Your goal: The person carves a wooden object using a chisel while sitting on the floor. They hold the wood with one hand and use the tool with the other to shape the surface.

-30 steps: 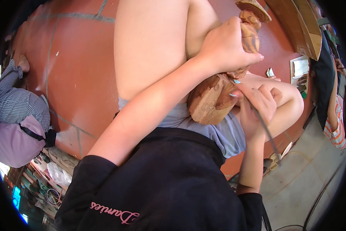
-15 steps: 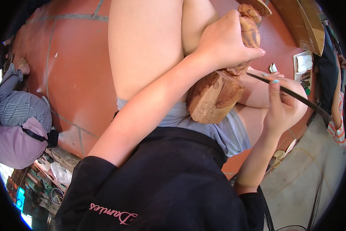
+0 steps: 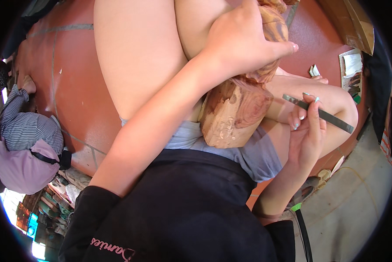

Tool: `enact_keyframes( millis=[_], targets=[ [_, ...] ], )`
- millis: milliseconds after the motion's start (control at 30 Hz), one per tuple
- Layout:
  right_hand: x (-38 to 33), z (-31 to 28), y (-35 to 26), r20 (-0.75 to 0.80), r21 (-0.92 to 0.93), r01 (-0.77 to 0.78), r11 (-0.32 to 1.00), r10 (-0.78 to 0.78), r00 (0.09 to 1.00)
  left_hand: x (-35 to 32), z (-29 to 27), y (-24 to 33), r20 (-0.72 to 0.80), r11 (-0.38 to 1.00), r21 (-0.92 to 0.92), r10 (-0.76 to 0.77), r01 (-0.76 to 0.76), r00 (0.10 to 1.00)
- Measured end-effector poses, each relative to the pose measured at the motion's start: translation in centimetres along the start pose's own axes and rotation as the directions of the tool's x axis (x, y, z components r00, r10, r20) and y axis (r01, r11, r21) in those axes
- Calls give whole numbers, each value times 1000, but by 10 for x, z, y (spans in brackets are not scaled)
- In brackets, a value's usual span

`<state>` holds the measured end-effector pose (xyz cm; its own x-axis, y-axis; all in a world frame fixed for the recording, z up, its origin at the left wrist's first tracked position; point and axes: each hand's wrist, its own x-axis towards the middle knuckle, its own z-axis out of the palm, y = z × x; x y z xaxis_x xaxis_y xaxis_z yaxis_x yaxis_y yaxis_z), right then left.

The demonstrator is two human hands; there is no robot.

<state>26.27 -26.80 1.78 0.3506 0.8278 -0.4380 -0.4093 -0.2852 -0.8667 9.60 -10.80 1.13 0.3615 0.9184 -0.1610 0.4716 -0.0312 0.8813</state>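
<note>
A: Left hand [image 3: 244,41]?
B: Clamped over the top of a chunky reddish-brown carved wood block [image 3: 237,111], fingers wrapped round its upper part, fingertips sticking out past the right side. Forearm runs up from the lower left across the lap.

A: Where's the block sitting?
B: On the person's lap, against the grey shorts [image 3: 257,153], wedged between the bare thighs. It leans, cut end facing the camera, pale chipped patch at its lower edge, ring grain showing on the right face.

A: Right hand [image 3: 307,133]?
B: Closed on a thin flat dark metal carving tool [image 3: 318,112], pinched between thumb and fingers, palm up. The tool lies at a slant, one end pointing up-left toward the block, the other sticking out lower right. The tip is near the block but apart from it.

A: Surroundings?
B: Red tiled floor [image 3: 69,87] under the legs. Another person in a striped shirt and lilac cloth [image 3: 23,148] crouches at far left, well apart. White paper scraps [image 3: 352,64] lie on the floor at upper right, next to a wooden board [image 3: 351,24]. Concrete ground [image 3: 357,205] at lower right, with a dark cable [image 3: 304,231] running to the lower edge.
</note>
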Motion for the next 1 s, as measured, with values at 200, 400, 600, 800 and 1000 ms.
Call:
enact_keyframes(
  millis=[200,400,600,800,1000],
  targets=[
    [6,-12,-12,30,94,-34,995,31,999,24,2,14,109,991,66,-120,113,987],
    [5,-17,-30,30,160,0,987,-5,1000,37,29,18,-59,967,-196,-176,161,983],
    [-15,-30,-35,-26,-130,308,943,-314,949,31,37,33,-15,645,-760,-139,79,990],
    [-33,-17,-31,486,-675,692,255,-552,677,34,46,22,-105,687,-725,-181,50,978],
    [-37,-11,-5,604,-708,701,-84,-585,541,42,50,9,-141,724,-689,-170,26,975]
  ],
)
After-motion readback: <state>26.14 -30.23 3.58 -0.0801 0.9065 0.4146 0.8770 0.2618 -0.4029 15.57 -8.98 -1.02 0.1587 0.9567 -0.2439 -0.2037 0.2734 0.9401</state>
